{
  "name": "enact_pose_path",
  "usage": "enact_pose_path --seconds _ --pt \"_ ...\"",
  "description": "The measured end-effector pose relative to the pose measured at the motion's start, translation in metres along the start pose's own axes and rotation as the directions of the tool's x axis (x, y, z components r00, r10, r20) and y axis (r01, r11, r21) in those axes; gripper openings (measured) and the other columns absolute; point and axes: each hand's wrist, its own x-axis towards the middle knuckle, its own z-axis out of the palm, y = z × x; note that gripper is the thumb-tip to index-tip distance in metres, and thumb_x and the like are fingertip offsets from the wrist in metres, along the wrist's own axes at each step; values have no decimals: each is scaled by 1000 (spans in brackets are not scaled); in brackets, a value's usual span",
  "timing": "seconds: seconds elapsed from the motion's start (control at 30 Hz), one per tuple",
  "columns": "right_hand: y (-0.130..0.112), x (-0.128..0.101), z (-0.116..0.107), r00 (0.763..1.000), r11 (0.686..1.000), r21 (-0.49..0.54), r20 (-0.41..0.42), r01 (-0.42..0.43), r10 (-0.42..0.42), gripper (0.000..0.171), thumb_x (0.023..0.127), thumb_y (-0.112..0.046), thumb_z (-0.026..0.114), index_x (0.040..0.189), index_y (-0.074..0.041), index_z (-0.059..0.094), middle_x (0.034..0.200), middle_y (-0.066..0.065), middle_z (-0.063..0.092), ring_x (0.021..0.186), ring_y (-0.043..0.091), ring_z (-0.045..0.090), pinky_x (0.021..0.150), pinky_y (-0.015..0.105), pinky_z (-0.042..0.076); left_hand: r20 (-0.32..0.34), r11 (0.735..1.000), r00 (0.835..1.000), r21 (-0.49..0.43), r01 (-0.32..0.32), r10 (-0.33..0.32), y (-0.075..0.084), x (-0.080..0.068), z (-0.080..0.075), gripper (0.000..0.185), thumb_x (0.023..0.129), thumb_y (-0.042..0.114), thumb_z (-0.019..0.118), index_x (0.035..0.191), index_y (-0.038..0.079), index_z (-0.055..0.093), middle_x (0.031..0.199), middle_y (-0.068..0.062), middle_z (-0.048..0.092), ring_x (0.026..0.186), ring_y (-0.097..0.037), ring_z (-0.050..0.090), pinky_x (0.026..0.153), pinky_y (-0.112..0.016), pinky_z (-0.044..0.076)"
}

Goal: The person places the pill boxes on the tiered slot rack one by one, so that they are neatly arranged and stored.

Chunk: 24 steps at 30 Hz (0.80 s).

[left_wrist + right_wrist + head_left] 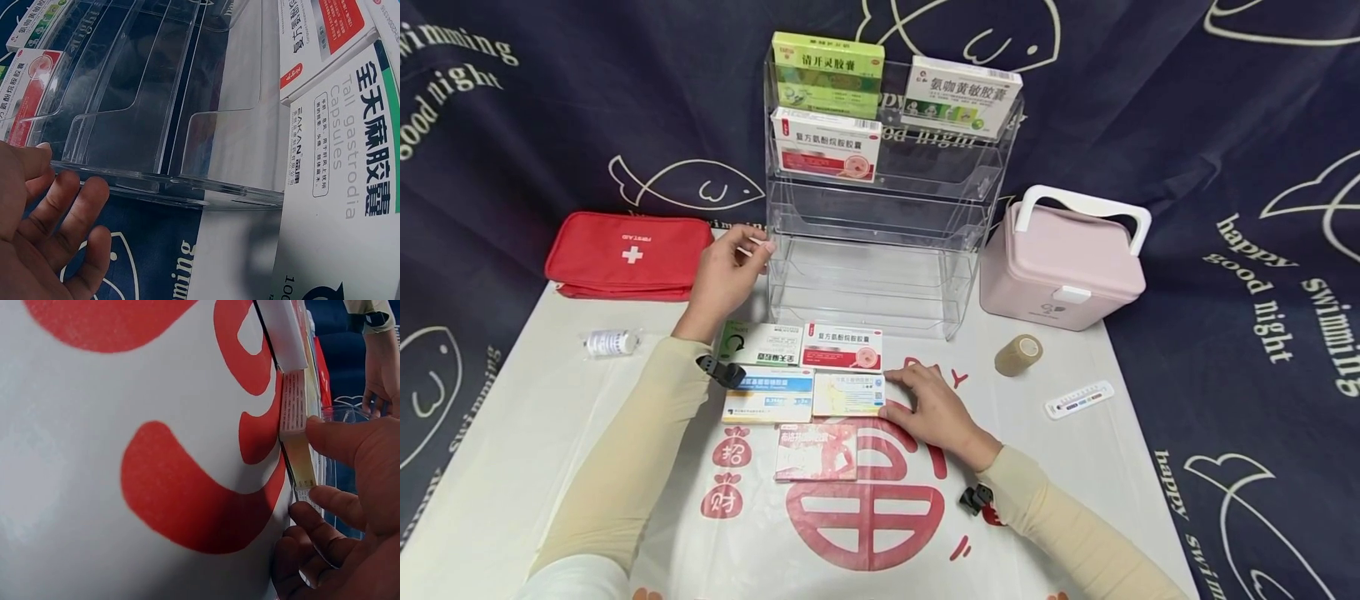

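My left hand is at the left side of a clear tiered display rack, its thumb tip right at the rack's edge and its fingers loosely bent. On the table, my right hand spans the right end of a white and yellow medicine box, thumb at the near corner and index finger at the far one. Around it lie a blue and white box, a green and white box, a red and white box and a pink box.
Upper rack tiers hold a green box, a white and green box and a red and white box. A red first-aid pouch, small bottle, pink case, tan roll and white thermometer-like strip stand around.
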Motion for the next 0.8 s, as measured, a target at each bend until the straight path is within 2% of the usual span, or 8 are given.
enact_pose_path --seconds 0.1,0.27,0.5,0.63,0.8 --pt "0 0 0 1000 999 45 -19 -2 3 48 85 -30 83 125 -9 67 114 5 65 94 20 53 82 39 45 3 1000 1000 -3 -4 4 0 0 1 24 100 23 68 115 5 66 93 -12 67 75 -33 69 60 -24 43" --pt "0 -2 2 999 990 139 -50 -10 17 37 85 -26 84 116 -13 67 106 4 66 89 22 57 77 36 45 6 1000 1000 -21 -6 6 -1 1 1 24 100 23 68 115 5 65 93 -12 67 76 -37 68 61 -24 43" --pt "-2 -1 8 997 944 325 -20 -63 74 28 89 -21 81 111 -14 66 101 -3 69 89 12 67 73 34 50 5 1000 1000 -15 1 -1 -2 1 0 24 100 24 68 115 5 65 93 -11 67 77 -38 67 62 -24 43" --pt "-3 0 9 997 929 366 -26 -58 73 29 89 -17 81 112 -13 64 99 -3 69 85 13 67 71 31 51 8 1000 1000 -11 -5 5 -3 1 1 25 100 24 67 116 4 66 93 -12 67 77 -38 67 62 -24 44" --pt "-1 -1 10 996 936 352 -76 -10 39 30 89 -17 80 114 -15 64 96 -3 67 78 14 62 65 29 49 7 1000 1000 -9 -7 7 -3 1 1 25 100 23 67 116 4 65 93 -12 67 78 -38 67 62 -24 43"
